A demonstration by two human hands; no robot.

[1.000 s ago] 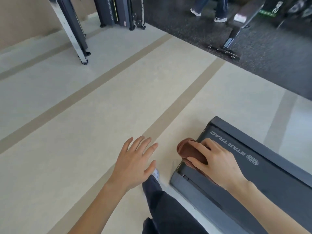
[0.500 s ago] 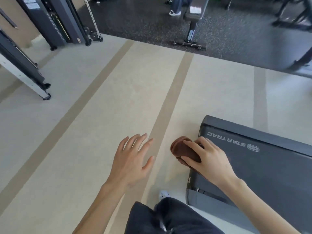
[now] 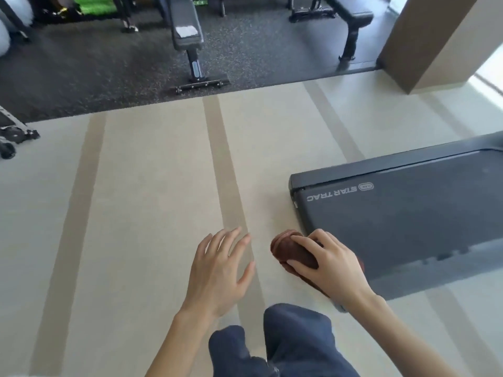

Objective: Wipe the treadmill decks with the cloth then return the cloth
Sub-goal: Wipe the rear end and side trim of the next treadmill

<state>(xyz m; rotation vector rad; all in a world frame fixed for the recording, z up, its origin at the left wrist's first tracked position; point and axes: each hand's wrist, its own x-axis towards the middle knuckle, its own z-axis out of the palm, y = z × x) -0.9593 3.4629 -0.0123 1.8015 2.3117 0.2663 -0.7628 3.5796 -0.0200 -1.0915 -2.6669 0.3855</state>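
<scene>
The right hand [image 3: 330,268] clenches a bunched brown cloth [image 3: 292,253], pressing it at the near corner of the treadmill deck [image 3: 408,221], below its STAR TRAC lettering [image 3: 332,194]. The left hand [image 3: 217,270] hovers left of the deck, fingers spread and empty, over the beige floor [image 3: 152,202]. Dark-trousered knees [image 3: 285,341] sit nearer than the deck.

- One treadmill deck [image 3: 408,221], at the right.
- One brown cloth [image 3: 295,251], near its corner.
- Two bare hands: left hand [image 3: 217,270], right hand [image 3: 330,265].
- Two weight benches, far: one [image 3: 187,31], another [image 3: 345,12].
- One pillar [image 3: 427,42], far right.
</scene>
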